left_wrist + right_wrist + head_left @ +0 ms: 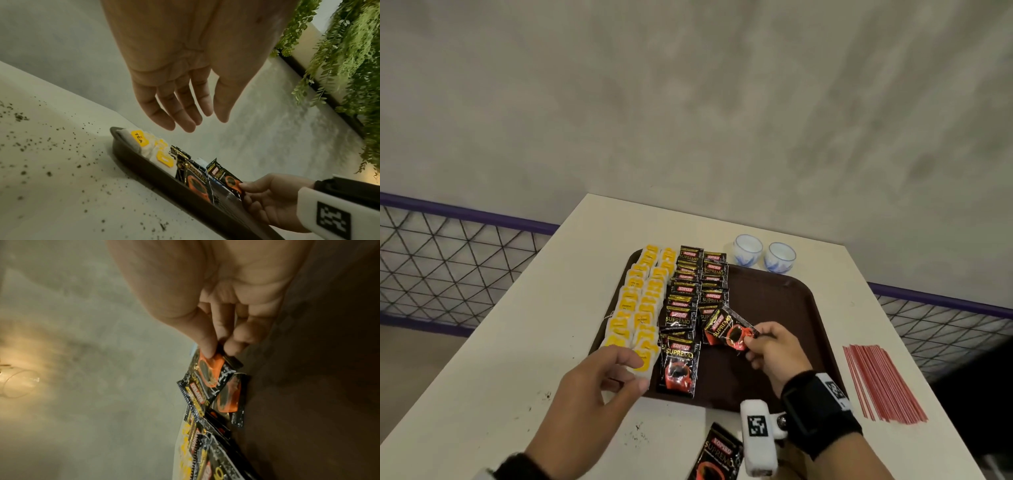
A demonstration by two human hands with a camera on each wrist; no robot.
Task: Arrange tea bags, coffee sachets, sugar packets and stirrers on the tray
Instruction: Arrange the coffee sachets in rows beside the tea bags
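A dark brown tray [784, 308] lies on the white table. Two columns of yellow-tagged tea bags [640, 305] fill its left side, with two columns of black coffee sachets [690, 301] beside them. My right hand [767, 349] pinches one coffee sachet [729, 330] by its lower corner, just above the near end of the right sachet column; the same held sachet [207, 378] shows in the right wrist view. My left hand [616, 366] hovers open over the nearest tea bags, fingers relaxed [185, 116] and holding nothing.
One more coffee sachet [717, 452] lies on the table in front of the tray. A bundle of red stirrers [880, 383] rests right of the tray. Two small white-and-blue cups [763, 255] stand behind it. Dark specks dot the table [41, 154] on the left.
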